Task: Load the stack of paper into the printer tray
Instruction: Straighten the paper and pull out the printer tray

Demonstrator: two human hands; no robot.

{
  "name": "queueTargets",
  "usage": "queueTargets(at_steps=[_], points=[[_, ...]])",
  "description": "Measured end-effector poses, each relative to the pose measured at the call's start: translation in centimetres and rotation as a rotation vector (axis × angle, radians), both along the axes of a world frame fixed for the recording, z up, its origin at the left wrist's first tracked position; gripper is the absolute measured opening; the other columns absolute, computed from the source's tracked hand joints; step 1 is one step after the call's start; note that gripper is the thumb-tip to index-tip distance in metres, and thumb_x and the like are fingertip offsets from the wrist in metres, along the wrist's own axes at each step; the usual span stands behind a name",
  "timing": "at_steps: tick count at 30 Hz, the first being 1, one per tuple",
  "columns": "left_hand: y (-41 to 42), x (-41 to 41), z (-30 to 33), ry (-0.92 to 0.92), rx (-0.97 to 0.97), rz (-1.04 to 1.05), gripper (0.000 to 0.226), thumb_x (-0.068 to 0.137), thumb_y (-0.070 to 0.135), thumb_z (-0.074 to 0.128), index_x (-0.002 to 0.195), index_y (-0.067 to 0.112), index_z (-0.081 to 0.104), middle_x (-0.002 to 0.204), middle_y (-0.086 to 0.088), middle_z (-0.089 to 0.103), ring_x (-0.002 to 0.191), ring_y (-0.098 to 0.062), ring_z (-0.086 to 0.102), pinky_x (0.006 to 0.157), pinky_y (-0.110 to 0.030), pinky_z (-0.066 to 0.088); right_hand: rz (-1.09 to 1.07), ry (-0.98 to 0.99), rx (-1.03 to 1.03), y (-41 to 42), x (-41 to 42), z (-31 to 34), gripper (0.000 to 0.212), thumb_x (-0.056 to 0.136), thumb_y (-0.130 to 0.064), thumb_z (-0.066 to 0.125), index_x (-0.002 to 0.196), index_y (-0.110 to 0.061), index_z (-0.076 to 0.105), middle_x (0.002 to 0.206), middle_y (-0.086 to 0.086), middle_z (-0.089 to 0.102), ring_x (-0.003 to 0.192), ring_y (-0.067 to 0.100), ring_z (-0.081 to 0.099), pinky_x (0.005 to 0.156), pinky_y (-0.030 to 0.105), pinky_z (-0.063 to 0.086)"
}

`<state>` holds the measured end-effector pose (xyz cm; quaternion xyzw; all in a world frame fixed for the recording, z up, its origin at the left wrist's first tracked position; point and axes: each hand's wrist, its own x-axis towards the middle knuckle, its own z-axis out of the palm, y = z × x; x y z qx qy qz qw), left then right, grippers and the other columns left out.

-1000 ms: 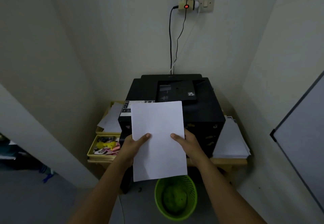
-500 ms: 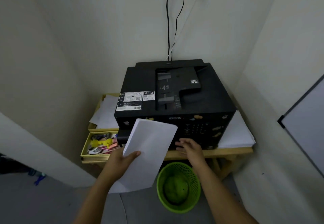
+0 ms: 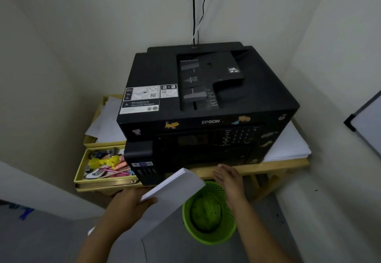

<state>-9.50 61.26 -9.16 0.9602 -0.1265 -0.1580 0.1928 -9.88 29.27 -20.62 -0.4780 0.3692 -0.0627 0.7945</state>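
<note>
Left hand (image 3: 127,205) alone grips the paper (image 3: 171,188) by one edge, stack tilted and hanging just off the desk (image 3: 278,163) front, above the floor beside the bin (image 3: 208,215). Right hand (image 3: 228,177), fingers straight, holding nothing, reaches toward the printer (image 3: 206,106) base; tray not visibly out. Risk: one-edge grip lets sheets fan or slide into the bin while the other hand works the tray.

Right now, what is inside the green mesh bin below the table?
The green mesh bin holds a crumpled green lump, maybe a bag. The right hand and white paper stack cover its far rim; anything beneath the lump is hidden.
</note>
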Motion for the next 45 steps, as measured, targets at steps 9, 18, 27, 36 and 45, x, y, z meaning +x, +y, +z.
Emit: queueTargets(at_steps=[9, 18, 27, 36, 45], points=[[-0.4, 2.0, -2.2, -0.031, 0.096, -0.064, 0.019, 0.1, 0.054, 0.062, 0.088, 0.04, 0.059, 0.069, 0.015, 0.053, 0.063, 0.001, 0.049, 0.056, -0.015, 0.032, -0.18, -0.155, 0.16, 2.4, 1.4, -3.4, 0.032, 0.099, -0.012, 0.078, 0.127, -0.001, 0.07, 0.118, 0.018, 0.08, 0.111, 0.027, 0.08, 0.104, 0.041, 0.06], [-0.1, 2.4, -3.6, -0.032, 0.134, -0.098, 0.032, 0.101, 0.056, 0.059, 0.104, 0.029, 0.076, 0.086, 0.006, 0.07, 0.073, -0.005, 0.059, 0.061, -0.017, 0.04, -0.265, -0.234, 0.154, 3.2, 2.1, -4.0, 0.033, 0.098, -0.007, 0.077, 0.131, -0.003, 0.07, 0.121, 0.017, 0.08, 0.114, 0.027, 0.079, 0.101, 0.04, 0.062], [-0.4, 2.6, -3.7, -0.003, 0.085, -0.098, 0.03, 0.102, 0.051, 0.06, 0.116, 0.03, 0.076, 0.088, 0.01, 0.068, 0.08, -0.006, 0.064, 0.071, -0.022, 0.051, -0.329, -0.099, 0.198, 3.0, 2.7, -6.0, 0.038, 0.096, -0.01, 0.081, 0.13, 0.004, 0.068, 0.124, 0.021, 0.076, 0.115, 0.029, 0.077, 0.087, 0.028, 0.066], [-1.3, 3.1, -3.5, -0.009, 0.065, -0.119, 0.029, 0.102, 0.047, 0.062, 0.122, 0.03, 0.075, 0.081, 0.02, 0.057, 0.068, 0.003, 0.054, 0.06, -0.01, 0.034, -0.353, -0.078, 0.272, 3.4, 4.2, -5.8, 0.027, 0.092, -0.015, 0.086, 0.106, -0.003, 0.065, 0.114, 0.018, 0.071, 0.121, 0.035, 0.073, 0.078, 0.023, 0.065], [-1.5, 5.0, -3.4, -0.045, 0.093, -0.154, 0.036, 0.101, 0.048, 0.063, 0.13, 0.028, 0.072, 0.107, 0.002, 0.077, 0.09, -0.011, 0.068, 0.076, -0.024, 0.053, -0.313, -0.058, 0.267, 2.5, 4.5, -5.7, 0.046, 0.089, -0.021, 0.089, 0.123, 0.002, 0.066, 0.118, 0.017, 0.075, 0.111, 0.029, 0.076, 0.079, 0.028, 0.067]])
